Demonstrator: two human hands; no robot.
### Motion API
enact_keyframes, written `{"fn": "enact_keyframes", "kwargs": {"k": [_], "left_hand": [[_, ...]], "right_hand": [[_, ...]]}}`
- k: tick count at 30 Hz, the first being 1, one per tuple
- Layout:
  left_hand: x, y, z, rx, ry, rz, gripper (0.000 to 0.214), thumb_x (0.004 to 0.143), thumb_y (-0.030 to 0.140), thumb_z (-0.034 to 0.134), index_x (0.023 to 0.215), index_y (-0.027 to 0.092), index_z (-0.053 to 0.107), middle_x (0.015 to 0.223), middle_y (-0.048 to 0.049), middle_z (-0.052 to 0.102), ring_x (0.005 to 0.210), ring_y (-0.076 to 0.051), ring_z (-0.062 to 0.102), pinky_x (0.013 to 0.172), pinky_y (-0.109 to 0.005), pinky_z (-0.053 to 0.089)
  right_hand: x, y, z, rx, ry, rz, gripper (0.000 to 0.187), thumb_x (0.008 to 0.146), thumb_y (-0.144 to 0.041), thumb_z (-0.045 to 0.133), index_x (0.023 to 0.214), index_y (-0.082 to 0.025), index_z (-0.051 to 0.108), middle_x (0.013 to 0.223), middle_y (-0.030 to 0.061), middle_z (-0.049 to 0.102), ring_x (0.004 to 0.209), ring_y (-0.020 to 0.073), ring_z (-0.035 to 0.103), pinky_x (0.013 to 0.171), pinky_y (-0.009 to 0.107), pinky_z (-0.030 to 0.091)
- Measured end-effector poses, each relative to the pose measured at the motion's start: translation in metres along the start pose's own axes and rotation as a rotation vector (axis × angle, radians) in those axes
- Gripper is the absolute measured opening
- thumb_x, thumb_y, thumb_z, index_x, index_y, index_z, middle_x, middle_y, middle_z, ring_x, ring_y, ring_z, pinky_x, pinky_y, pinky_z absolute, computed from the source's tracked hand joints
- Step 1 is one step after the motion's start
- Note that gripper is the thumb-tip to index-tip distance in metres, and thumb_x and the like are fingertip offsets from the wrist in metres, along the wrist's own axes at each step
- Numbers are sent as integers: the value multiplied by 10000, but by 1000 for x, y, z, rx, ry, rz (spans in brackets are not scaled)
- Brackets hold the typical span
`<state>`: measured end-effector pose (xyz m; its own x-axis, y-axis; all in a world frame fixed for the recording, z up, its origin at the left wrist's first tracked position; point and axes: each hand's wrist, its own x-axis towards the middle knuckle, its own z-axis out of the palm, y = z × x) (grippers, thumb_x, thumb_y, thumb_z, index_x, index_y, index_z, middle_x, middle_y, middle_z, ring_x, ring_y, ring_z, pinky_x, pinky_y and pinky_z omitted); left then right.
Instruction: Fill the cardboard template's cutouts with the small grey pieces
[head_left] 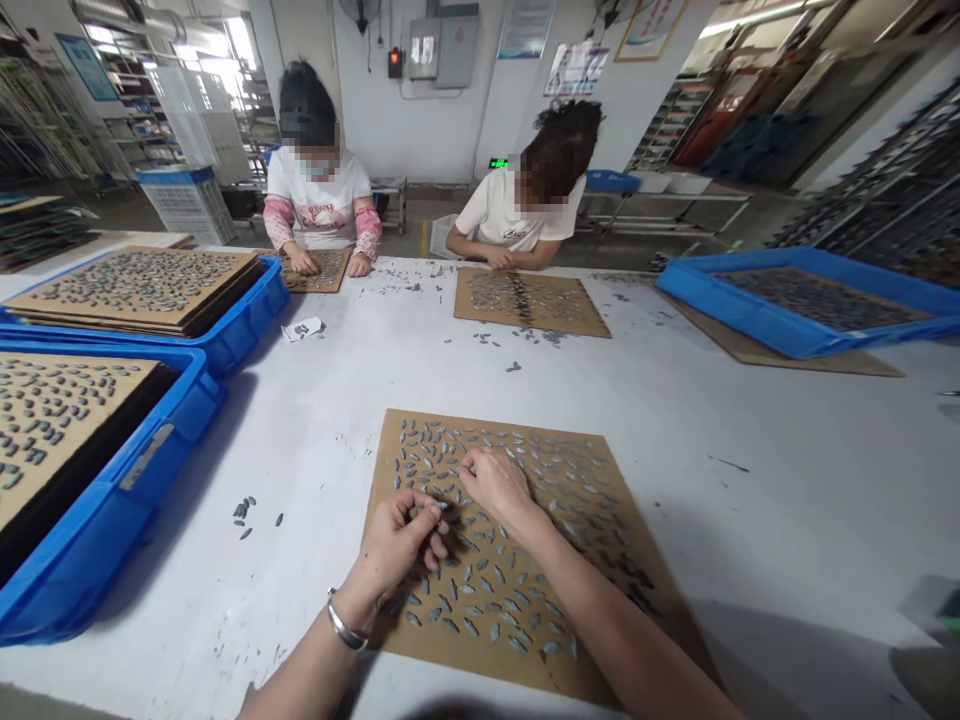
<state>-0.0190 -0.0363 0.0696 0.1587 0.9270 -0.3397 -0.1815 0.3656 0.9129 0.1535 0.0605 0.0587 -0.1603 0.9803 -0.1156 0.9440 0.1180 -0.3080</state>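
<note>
A brown board [450, 658] lies in front of me on the white table, covered with many small grey leaf-shaped pieces [495, 632]. My left hand [401, 540] is over its left side, fingers curled, with a small grey piece [440, 506] pinched at the thumb and fingertips. A silver bangle circles that wrist. Farther up the board, my right hand [499, 485] bends down with its fingertips together at the surface among the pieces. Whatever those fingertips grip is hidden.
Blue trays [169, 430] with stacked, piece-covered boards stand at left. Loose grey pieces [244, 508] lie beside my board. Across the table, two people [322, 205] handle boards of their own [596, 320]. Another blue tray [795, 335] rests at the right on a brown board.
</note>
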Motion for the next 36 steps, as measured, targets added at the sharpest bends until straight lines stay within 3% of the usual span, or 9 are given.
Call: {"fn": "enact_keyframes", "kwargs": {"k": [5,9,13,19,23,28,32,36], "left_hand": [[0,0,1,-21,1,8,498,787,633,767,850,170,592,602,-16,686,410,-85,554,419,-196,406],[-3,-3,6,-72,-30,2,519,755,635,797,865,166,604,651,-12,694,434,-78,557,411,-189,403],[-8,-5,14,-46,-121,-15,513,773,644,776,841,163,608,621,-5,673,441,-86,563,423,-199,425],[-12,-8,22,44,-127,-10,507,816,661,717,827,168,598,551,10,629,428,-86,539,430,-198,398],[-10,-10,21,48,-88,2,515,821,667,712,880,169,597,568,5,648,430,-88,546,438,-201,389],[-2,-13,14,-39,-3,62,561,769,690,762,871,169,581,634,-19,687,481,-98,607,490,-208,452],[2,-13,9,-99,23,52,613,707,727,791,856,176,566,698,-25,705,453,-101,601,422,-210,433],[0,-11,10,-80,6,17,615,726,765,745,807,189,544,622,-3,673,365,-77,506,351,-196,327]], "right_hand": [[-9,7,-14,69,35,-32,169,977,-273,596,989,-199,747,1079,86,772,994,233,718,833,299,491],[-47,14,-28,432,42,-141,225,977,-335,541,898,-217,716,895,37,766,842,210,713,773,303,514],[-87,11,-27,734,-59,-224,197,940,-340,559,937,-216,711,859,19,764,793,185,704,742,281,528],[-106,4,-21,806,-91,-212,198,942,-318,552,884,-202,702,793,15,740,733,168,676,688,260,517],[-89,12,-21,720,-49,-230,171,925,-294,552,895,-215,701,788,5,740,725,171,671,714,277,521],[-31,35,-18,340,162,-182,186,939,-262,529,904,-219,706,939,67,745,893,226,687,832,332,518],[3,41,-9,118,92,-138,199,963,-207,534,955,-202,733,1047,87,735,956,215,692,874,303,493],[8,38,2,86,65,-129,211,986,-217,542,983,-194,752,1071,87,739,965,210,695,858,281,481]]}}
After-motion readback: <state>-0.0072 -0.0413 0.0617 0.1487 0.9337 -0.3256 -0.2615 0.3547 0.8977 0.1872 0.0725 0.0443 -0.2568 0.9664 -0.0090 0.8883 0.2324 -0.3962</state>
